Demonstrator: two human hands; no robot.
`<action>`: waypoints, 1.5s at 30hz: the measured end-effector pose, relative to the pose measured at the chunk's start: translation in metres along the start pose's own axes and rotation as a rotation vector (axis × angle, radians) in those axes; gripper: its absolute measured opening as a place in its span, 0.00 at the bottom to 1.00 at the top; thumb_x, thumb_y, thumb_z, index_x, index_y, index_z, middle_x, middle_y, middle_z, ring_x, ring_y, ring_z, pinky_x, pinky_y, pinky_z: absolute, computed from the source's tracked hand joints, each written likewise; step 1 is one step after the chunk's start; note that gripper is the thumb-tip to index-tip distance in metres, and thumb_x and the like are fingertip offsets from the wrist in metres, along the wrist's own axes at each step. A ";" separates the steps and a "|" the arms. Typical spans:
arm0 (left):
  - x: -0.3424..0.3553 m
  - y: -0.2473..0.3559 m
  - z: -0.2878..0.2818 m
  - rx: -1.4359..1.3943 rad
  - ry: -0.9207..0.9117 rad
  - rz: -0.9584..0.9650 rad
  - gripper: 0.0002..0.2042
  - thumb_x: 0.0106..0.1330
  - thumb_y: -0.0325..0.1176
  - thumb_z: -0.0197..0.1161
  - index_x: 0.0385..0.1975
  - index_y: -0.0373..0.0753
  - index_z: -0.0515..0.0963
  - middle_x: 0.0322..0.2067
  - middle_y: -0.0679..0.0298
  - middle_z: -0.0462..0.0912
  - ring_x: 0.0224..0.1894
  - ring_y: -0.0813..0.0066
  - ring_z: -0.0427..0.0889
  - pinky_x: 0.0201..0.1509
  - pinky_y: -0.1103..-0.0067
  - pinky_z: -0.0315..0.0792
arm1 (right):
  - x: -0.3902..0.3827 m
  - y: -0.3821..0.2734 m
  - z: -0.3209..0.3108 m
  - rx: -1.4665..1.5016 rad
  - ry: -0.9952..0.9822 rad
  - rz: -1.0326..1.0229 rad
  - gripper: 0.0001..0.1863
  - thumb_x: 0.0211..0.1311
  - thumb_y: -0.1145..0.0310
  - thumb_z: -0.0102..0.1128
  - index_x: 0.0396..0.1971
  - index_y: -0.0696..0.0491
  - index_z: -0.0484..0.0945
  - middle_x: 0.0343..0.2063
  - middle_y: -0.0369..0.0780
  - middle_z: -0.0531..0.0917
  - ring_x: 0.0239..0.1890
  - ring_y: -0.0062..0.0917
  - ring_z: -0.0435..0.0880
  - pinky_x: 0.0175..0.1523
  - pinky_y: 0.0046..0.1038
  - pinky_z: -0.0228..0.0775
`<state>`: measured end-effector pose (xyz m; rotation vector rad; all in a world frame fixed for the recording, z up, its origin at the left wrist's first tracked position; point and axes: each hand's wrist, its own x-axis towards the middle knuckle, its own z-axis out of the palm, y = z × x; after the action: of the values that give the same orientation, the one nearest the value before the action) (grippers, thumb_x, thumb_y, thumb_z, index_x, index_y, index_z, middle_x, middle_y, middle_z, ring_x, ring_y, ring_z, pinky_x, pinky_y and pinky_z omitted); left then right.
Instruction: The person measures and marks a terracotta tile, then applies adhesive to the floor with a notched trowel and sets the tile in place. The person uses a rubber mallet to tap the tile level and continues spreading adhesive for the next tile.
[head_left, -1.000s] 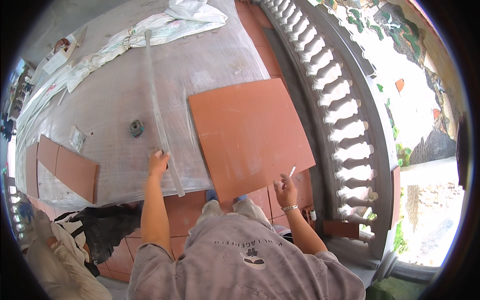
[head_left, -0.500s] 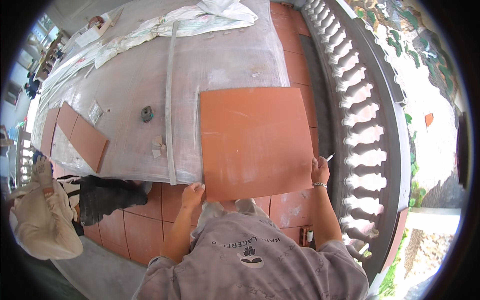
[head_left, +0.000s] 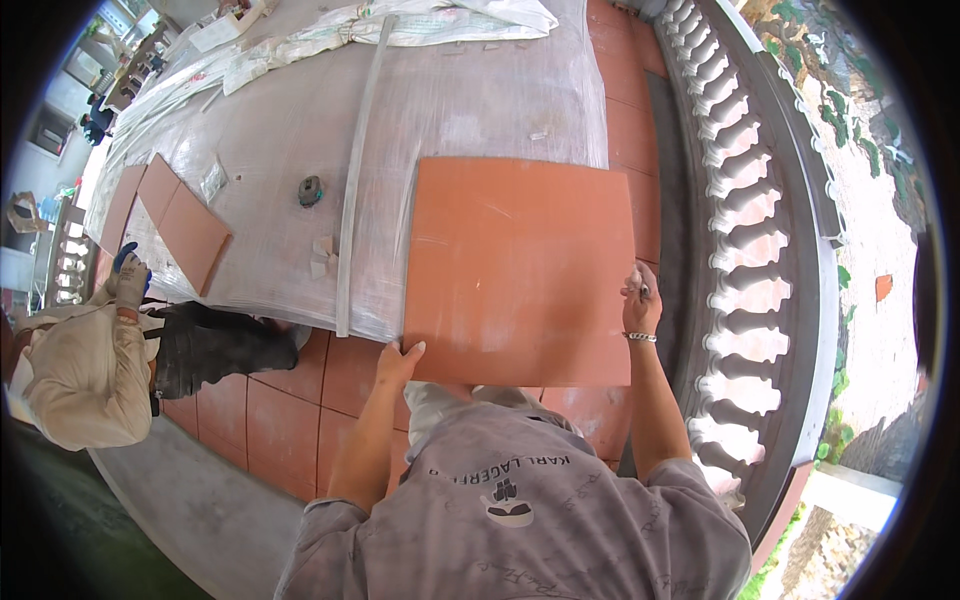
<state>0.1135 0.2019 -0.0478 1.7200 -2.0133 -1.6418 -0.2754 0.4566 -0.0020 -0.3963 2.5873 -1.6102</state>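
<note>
A large square orange tile (head_left: 515, 255) lies over the near right part of a plastic-covered platform (head_left: 490, 100) and past its front edge. My left hand (head_left: 400, 360) grips the tile’s lower left corner, thumb on top. My right hand (head_left: 640, 290) holds its right edge with fingers curled; a slim stick between those fingers is hard to make out. A pale straight bar (head_left: 355, 220) lies just left of the tile, with a tape measure (head_left: 310, 192) farther left and a small crumpled scrap (head_left: 322, 255) beside the bar.
A co-worker (head_left: 90, 380) in pale sleeves and gloves is at the left beside cut tile pieces (head_left: 190, 230). A crumpled white sheet (head_left: 420, 25) crosses the platform’s back. A white balustrade (head_left: 740, 250) runs along my right. Red floor tiles (head_left: 280, 440) surround the platform.
Both hands have closed on the large tile’s edges and drawn it slightly, with its angle straightened. The view has shifted, and more of the co-worker shows at the left.
</note>
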 end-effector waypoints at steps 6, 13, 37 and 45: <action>0.009 -0.014 0.003 0.044 -0.023 -0.002 0.35 0.61 0.49 0.65 0.56 0.20 0.70 0.53 0.40 0.77 0.57 0.50 0.77 0.60 0.68 0.71 | 0.003 -0.044 0.030 0.067 -0.096 -0.020 0.14 0.66 0.60 0.61 0.43 0.56 0.80 0.26 0.38 0.83 0.27 0.19 0.83 0.35 0.24 0.75; 0.018 -0.020 0.001 0.073 -0.072 -0.027 0.34 0.61 0.50 0.65 0.54 0.22 0.71 0.52 0.40 0.78 0.57 0.50 0.77 0.59 0.67 0.71 | -0.008 -0.052 0.054 0.082 -0.147 0.081 0.09 0.62 0.69 0.62 0.36 0.59 0.79 0.26 0.40 0.83 0.24 0.21 0.83 0.31 0.24 0.77; 0.023 -0.011 -0.011 0.139 -0.212 -0.078 0.24 0.66 0.42 0.64 0.52 0.27 0.76 0.43 0.57 0.83 0.39 0.73 0.82 0.38 0.76 0.77 | 0.014 -0.003 0.062 -0.124 0.064 0.093 0.10 0.54 0.63 0.64 0.27 0.55 0.78 0.21 0.42 0.84 0.25 0.33 0.84 0.33 0.32 0.75; 0.028 -0.018 -0.011 0.122 -0.215 0.003 0.24 0.66 0.42 0.64 0.51 0.26 0.76 0.39 0.58 0.84 0.34 0.75 0.82 0.30 0.77 0.76 | 0.010 -0.009 0.047 -0.216 -0.053 0.099 0.13 0.53 0.61 0.65 0.21 0.54 0.76 0.18 0.41 0.83 0.22 0.33 0.83 0.31 0.32 0.74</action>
<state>0.1222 0.1774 -0.0710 1.6373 -2.2524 -1.8088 -0.2743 0.4092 -0.0145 -0.3134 2.7016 -1.2777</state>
